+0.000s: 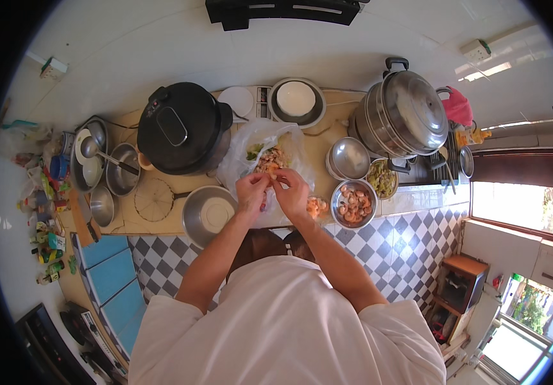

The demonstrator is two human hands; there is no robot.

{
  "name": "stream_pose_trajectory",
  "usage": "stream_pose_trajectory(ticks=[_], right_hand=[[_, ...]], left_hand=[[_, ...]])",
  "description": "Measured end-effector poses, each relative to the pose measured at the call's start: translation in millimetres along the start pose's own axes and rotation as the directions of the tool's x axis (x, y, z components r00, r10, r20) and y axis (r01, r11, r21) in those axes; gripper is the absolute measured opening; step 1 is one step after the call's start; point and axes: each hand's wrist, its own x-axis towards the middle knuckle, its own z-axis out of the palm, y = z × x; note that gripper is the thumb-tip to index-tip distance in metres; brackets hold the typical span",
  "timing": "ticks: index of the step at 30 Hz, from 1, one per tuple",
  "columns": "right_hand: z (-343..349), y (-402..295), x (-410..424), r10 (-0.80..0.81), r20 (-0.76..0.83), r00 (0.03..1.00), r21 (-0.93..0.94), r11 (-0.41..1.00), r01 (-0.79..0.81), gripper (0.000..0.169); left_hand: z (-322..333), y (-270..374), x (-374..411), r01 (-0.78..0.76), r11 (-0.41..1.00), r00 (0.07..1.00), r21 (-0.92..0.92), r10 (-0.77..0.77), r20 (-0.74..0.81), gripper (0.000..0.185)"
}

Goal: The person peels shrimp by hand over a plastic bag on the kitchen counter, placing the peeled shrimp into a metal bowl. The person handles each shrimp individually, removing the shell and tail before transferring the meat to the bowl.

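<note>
My left hand (251,191) and my right hand (292,193) meet at the fingertips, pinching a small orange piece (272,176), apparently a shrimp, between them. Beneath them spreads a translucent plastic bag (238,153), crumpled open on the counter. Shell-like scraps (271,158) and some green leafy bits (255,151) lie in it. Just right of my right wrist is a small container of orange shrimp meat (317,207), partly hidden by my arm. Farther right, a steel bowl (375,211) holds several whole pinkish-orange shrimp (355,204).
A black electric pressure cooker (185,127) stands back left, and a stacked steel steamer (401,115) back right. An enamel-like metal basin (194,216) overhangs the counter's front edge by my left forearm. Upturned steel bowls (350,158) and a bowl of greens (383,178) sit right. A knife (86,216) lies far left.
</note>
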Motion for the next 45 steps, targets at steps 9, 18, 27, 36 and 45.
stream_pose_trajectory(ticks=[9,18,27,36,45], right_hand=[[5,18,-3,0.384,0.189,0.904,0.41,0.805,-0.428,0.027],[3,6,-3,0.121,0.062,0.991,-0.135,0.985,-0.111,0.028],[14,6,-7,0.151,0.04,0.988,-0.193,0.971,-0.141,0.025],[10,9,8,0.509,0.272,0.816,0.403,0.71,-0.577,0.021],[-15,11,11,0.596,0.399,0.697,0.415,0.56,-0.717,0.028]], left_hand=[[-12,-21,25,-0.528,0.828,0.849,0.189,0.511,0.133,0.011],[2,-18,16,-0.375,0.922,0.922,0.098,0.36,0.143,0.019],[11,-23,20,-0.376,0.922,0.916,0.097,0.385,-0.108,0.021],[2,-14,20,-0.695,0.468,0.633,0.546,0.758,0.155,0.009],[-10,-14,42,-0.686,0.221,0.548,0.693,0.784,0.293,0.005]])
